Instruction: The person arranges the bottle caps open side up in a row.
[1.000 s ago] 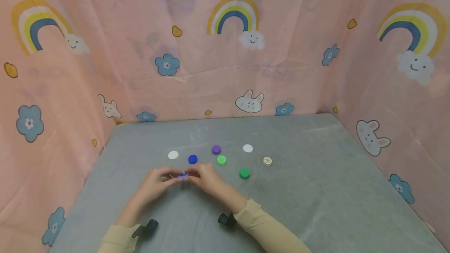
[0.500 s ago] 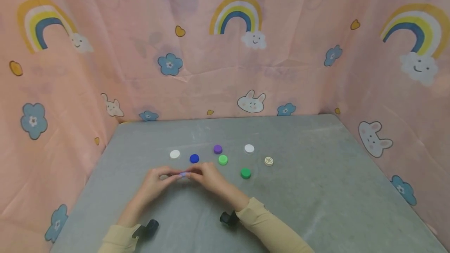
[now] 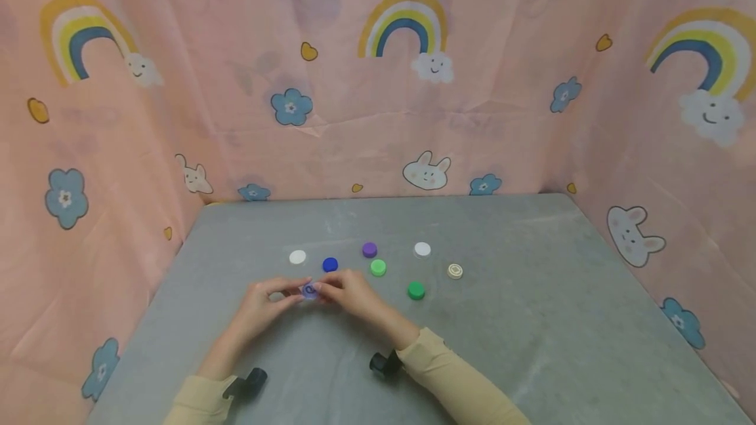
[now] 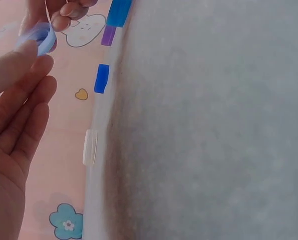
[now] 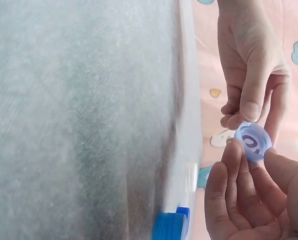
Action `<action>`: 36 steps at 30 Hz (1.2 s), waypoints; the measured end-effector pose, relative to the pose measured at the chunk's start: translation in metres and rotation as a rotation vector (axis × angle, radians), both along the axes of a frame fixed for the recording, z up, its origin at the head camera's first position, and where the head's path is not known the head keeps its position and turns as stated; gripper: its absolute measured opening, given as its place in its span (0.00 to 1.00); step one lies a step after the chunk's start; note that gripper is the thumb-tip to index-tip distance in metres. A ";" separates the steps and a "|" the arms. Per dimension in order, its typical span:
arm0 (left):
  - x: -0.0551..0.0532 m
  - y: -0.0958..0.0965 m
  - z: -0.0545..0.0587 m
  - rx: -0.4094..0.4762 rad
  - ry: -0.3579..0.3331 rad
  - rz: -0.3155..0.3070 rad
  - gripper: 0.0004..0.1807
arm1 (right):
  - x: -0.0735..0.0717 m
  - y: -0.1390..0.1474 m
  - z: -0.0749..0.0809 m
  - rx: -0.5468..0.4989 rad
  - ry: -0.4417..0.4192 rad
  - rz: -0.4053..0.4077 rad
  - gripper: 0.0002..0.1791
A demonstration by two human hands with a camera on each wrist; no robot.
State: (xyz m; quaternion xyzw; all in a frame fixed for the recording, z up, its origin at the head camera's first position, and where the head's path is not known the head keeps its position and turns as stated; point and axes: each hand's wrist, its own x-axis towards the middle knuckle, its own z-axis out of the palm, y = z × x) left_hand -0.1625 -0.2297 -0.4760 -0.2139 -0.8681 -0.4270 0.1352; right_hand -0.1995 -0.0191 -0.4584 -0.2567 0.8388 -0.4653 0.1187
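Observation:
A light blue-violet bottle cap with a dark curved mark inside is held between both hands, raised above the table. Its hollow side shows in the right wrist view. My left hand pinches one edge between thumb and fingers. On the opposite edge, the thumb and fingers of my right hand pinch it too. In the left wrist view the cap is partly covered by the left thumb. Just beyond the hands lies a dark blue cap, with a white cap to its left.
On the grey table lie more caps: a purple one, a light green one, a green one, another white one and a cream patterned one. A pink printed curtain surrounds the table's back and sides.
Between the fingers the cap has turned: half a second ago it was nearly edge-on, now its marked face shows. The hands stay nearly in place, and the head view has shifted slightly left.

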 end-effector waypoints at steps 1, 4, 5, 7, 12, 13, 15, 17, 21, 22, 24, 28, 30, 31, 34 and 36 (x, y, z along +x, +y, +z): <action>0.000 0.000 0.000 -0.004 0.004 -0.002 0.15 | -0.001 0.000 0.000 -0.007 -0.005 0.001 0.14; 0.001 0.000 0.002 -0.018 0.006 -0.006 0.17 | -0.002 -0.001 -0.001 -0.012 -0.012 0.003 0.14; 0.001 0.000 0.002 -0.022 0.004 -0.008 0.17 | -0.002 -0.002 -0.001 -0.009 -0.009 0.004 0.14; 0.001 0.000 0.002 -0.026 -0.004 -0.011 0.18 | -0.002 -0.002 -0.002 0.001 0.001 0.006 0.14; 0.001 0.001 0.001 -0.026 -0.018 -0.007 0.17 | -0.002 -0.004 -0.002 0.012 0.005 0.002 0.14; 0.001 0.001 0.001 -0.025 -0.020 -0.004 0.17 | -0.001 -0.004 -0.002 0.012 0.005 -0.001 0.14; 0.001 0.002 0.002 -0.027 -0.021 0.004 0.16 | -0.001 -0.005 -0.002 0.010 0.002 -0.007 0.14; 0.001 0.002 0.002 -0.027 -0.027 0.017 0.15 | 0.000 -0.005 -0.002 0.016 0.003 -0.010 0.14; 0.003 0.001 0.004 -0.032 -0.051 0.055 0.15 | 0.002 -0.006 -0.002 0.036 0.031 -0.001 0.14; 0.003 0.000 0.005 -0.034 -0.060 0.065 0.15 | 0.002 -0.006 -0.001 0.035 0.038 0.003 0.14; 0.003 -0.001 0.005 -0.039 -0.073 0.080 0.15 | 0.002 -0.006 -0.001 0.027 0.054 0.013 0.15; 0.004 -0.003 0.004 -0.036 -0.092 0.088 0.15 | 0.003 -0.006 -0.002 -0.001 0.082 0.030 0.15; 0.004 -0.004 0.004 -0.033 -0.095 0.083 0.15 | 0.003 -0.006 -0.003 -0.005 0.095 0.034 0.15; 0.004 -0.004 0.003 -0.029 -0.095 0.080 0.14 | 0.003 -0.006 -0.004 -0.005 0.097 0.033 0.15; 0.004 -0.005 0.003 -0.021 -0.098 0.076 0.13 | 0.004 -0.007 -0.004 -0.015 0.104 0.031 0.14; 0.004 -0.005 0.003 -0.017 -0.102 0.076 0.13 | 0.004 -0.007 -0.005 -0.024 0.113 0.030 0.14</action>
